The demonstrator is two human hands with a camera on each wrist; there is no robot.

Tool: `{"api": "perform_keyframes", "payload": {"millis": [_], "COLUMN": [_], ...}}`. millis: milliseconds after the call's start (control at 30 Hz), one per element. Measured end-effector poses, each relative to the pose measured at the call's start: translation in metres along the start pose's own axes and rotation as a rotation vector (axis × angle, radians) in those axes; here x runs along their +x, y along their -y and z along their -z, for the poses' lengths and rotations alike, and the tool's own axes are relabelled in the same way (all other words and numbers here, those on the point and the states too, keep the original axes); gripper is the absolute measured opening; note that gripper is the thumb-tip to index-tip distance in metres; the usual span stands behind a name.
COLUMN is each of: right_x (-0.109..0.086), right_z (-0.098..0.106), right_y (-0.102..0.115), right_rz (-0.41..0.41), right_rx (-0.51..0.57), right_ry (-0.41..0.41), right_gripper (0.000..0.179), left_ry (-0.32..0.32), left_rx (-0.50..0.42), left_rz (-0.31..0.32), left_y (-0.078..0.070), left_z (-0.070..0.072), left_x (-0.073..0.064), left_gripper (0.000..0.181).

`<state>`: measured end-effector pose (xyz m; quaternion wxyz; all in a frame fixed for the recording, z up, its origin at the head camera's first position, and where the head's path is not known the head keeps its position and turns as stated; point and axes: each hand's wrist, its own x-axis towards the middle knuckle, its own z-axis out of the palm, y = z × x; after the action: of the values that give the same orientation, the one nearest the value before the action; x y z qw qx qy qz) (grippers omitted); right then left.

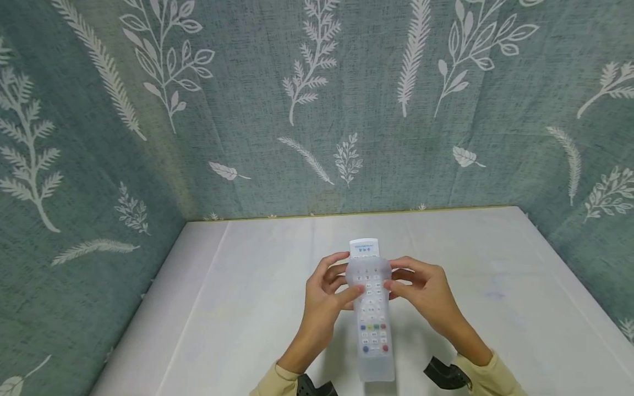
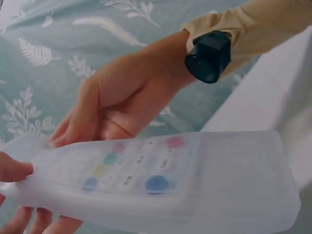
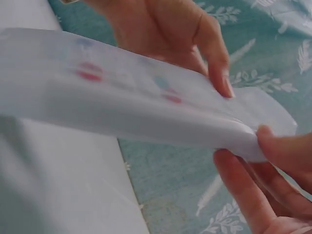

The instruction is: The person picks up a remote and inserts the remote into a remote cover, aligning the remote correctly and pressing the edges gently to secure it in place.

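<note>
Both hands hold a white remote control that sits inside a translucent, frosted soft sleeve. The remote's printed white end sticks out beyond the sleeve's flared mouth. My left hand grips the left edge, thumb on the front and fingers behind. On the opposite edge, my right hand pinches the sleeve near its mouth. Coloured buttons show through the sleeve in the left wrist view. The right wrist view shows the sleeve from its side, with the right thumb pressed near the mouth.
A white table lies beneath the hands. Green cloth with pale leaf prints rises behind it and along both sides. Dark wrist cameras are strapped over the beige cuffs.
</note>
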<state>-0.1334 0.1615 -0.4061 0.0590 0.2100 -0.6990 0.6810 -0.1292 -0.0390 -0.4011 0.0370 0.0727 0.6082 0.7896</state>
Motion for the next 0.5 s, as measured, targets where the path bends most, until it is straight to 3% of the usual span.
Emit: {"api": "perform_keyframes", "payload": {"millis": [267,500], "right_x": [-0.0036,-0.0014], "right_z": [-0.0041,-0.0052], "right_y": [-0.0045,0.0016], "right_rz": [0.093,0.099], "right_rx": [-0.028,-0.017], "right_ry": [-0.097,-0.057], "right_gripper": [0.012,0.015], "left_ry": [0.029,0.085], "left_rx": [0.147,0.156], "left_rz": [-0.116,-0.095], "left_y": [-0.0008,-0.008], "left_z": [-0.0006,0.003], "left_x": [-0.0009,-0.0041], "left_gripper": [0.057,0.055]}}
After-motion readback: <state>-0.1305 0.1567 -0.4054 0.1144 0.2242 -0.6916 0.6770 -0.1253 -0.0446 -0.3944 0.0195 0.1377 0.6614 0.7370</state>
